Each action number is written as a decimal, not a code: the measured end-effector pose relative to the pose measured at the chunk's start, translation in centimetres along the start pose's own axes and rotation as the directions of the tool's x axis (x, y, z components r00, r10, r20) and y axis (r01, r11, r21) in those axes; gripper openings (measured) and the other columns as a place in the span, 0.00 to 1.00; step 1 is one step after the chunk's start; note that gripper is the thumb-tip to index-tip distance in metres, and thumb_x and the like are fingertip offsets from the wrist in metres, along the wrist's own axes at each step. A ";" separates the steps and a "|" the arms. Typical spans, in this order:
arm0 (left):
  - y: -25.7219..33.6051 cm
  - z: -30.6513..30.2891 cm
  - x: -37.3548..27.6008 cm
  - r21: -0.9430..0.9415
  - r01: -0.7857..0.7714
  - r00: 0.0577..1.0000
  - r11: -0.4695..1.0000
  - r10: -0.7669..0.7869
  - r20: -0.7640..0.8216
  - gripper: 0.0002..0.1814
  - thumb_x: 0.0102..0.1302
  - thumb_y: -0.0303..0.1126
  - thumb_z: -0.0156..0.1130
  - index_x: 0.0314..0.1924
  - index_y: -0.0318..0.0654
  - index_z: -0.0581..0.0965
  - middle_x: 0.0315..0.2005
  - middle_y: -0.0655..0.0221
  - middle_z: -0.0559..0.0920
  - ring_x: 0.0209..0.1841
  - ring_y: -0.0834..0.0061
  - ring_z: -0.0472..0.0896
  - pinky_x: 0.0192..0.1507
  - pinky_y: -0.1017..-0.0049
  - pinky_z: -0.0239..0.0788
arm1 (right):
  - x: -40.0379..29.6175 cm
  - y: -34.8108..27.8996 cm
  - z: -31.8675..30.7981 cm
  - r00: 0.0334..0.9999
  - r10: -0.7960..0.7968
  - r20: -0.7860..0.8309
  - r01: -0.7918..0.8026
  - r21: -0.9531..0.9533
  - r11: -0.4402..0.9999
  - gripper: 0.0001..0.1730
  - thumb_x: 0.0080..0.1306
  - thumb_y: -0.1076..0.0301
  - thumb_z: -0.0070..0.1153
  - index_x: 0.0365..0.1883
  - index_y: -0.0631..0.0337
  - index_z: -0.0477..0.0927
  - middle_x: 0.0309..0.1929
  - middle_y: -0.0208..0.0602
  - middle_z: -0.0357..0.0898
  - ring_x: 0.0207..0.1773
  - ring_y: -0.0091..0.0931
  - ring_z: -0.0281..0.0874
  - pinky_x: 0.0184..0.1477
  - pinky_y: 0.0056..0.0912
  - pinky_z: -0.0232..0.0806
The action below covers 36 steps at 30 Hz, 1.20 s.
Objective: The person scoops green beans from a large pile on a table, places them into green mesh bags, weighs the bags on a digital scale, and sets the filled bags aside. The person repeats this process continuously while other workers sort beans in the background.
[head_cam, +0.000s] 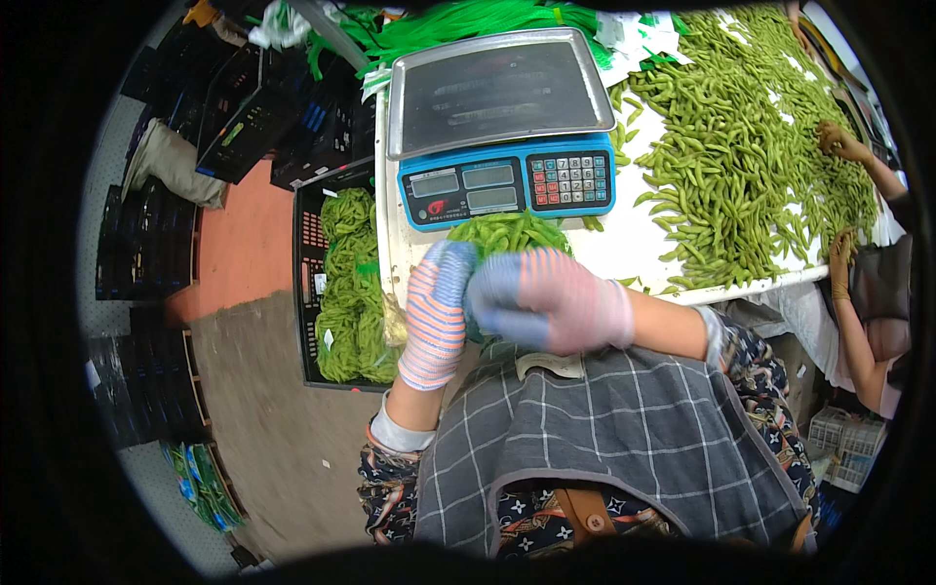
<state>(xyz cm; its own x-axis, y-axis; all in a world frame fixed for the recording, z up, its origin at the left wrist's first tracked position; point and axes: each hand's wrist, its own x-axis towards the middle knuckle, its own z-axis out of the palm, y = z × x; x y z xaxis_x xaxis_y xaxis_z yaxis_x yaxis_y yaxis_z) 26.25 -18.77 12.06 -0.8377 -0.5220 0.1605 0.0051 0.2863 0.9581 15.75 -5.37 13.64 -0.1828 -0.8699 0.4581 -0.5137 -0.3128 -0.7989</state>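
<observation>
Both my hands wear striped knit gloves and meet at the table's near edge. A green mesh bag of edamame pods [515, 229] sits just beyond them, in front of a blue digital weighing scale [504, 179]. My left hand [439, 314] closes around the bag's near end, its fingers pressed together. Against it, my right hand [552, 300] is curled and blurred, also at the bag's gathered end. The gloves hide that end and exactly how each hand grips it. Nothing lies on the scale's metal pan [504, 91].
Loose edamame pods [731, 161] spread over the white table [629, 248]. Green mesh sleeves [468, 25] lie behind the scale. A black crate [300, 292] with filled bags [347, 292] stands at left. Another person's hands [844, 142] are at the right edge. Stacked black crates [146, 241] stand farther left.
</observation>
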 end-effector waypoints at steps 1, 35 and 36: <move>-0.5 -0.4 0.0 -0.012 0.030 0.999 0.999 -0.030 -0.016 0.08 0.67 0.37 0.54 0.31 0.42 0.73 0.21 0.75 0.70 0.20 0.83 0.66 0.22 0.82 0.57 | 0.2 1.8 0.4 0.991 0.132 0.014 -0.131 -0.059 0.990 0.12 0.60 0.66 0.56 0.42 0.59 0.76 0.35 0.47 0.78 0.38 0.42 0.77 0.38 0.38 0.70; 0.7 -5.2 1.6 -0.444 0.421 0.881 0.791 -0.472 -0.006 0.15 0.66 0.42 0.57 0.27 0.41 0.72 0.07 0.80 0.60 0.07 0.85 0.55 0.10 0.80 0.46 | -5.8 5.3 -5.2 0.910 0.392 0.135 -0.130 -0.804 0.581 0.05 0.55 0.66 0.57 0.31 0.49 0.80 0.27 0.30 0.72 0.35 0.32 0.74 0.41 0.38 0.60; 0.5 -5.3 1.7 -0.443 0.405 0.891 0.800 -0.455 -0.006 0.14 0.67 0.41 0.57 0.27 0.41 0.71 0.07 0.80 0.59 0.06 0.85 0.55 0.10 0.80 0.45 | -5.6 4.9 -5.2 0.926 0.358 0.116 -0.152 -0.755 0.638 0.05 0.55 0.66 0.57 0.31 0.50 0.79 0.27 0.31 0.73 0.34 0.33 0.74 0.41 0.38 0.61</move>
<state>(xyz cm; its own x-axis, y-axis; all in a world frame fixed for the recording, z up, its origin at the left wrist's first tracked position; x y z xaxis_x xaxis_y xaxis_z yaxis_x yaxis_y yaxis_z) 27.74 -23.74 14.09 -0.7450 -0.6001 -0.2914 -0.0932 -0.3388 0.9362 9.89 -0.09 9.20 -0.2559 -0.9622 0.0929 -0.9328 0.2206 -0.2850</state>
